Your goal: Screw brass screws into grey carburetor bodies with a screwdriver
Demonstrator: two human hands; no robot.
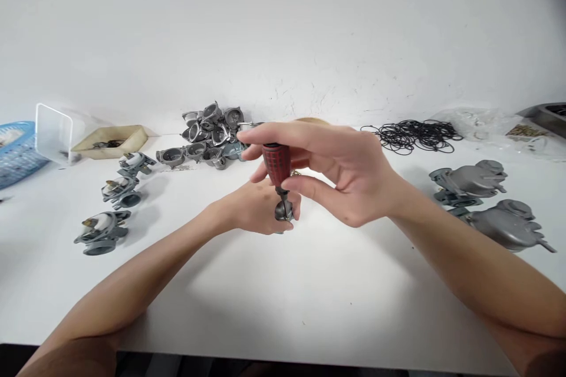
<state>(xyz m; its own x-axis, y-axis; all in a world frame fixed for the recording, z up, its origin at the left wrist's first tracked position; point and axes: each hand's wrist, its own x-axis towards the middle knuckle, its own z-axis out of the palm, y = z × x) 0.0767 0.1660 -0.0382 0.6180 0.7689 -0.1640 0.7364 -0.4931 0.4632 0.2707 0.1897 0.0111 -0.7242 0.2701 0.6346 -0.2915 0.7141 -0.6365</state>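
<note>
My right hand [336, 171] grips a screwdriver [277, 166] with a red and black handle, thumb and fingers around it. Its shaft points down into a small grey metal part, a carburetor [283, 211] by its look. My left hand [260, 206] is closed around that carburetor just above the white table and hides most of it. Several carburetors with white floats [101, 230] stand in a row to the left. Two carburetors with grey bowls fitted [504, 224] lie to the right.
A heap of grey metal bowls [212, 132] sits by the wall. Black rubber rings [411, 134] lie tangled at the back right, beside a clear bag of small brass parts [524, 131]. At the left are a yellowish tray [137, 140], a clear plastic bin [53, 129] and a blue basket [20, 156].
</note>
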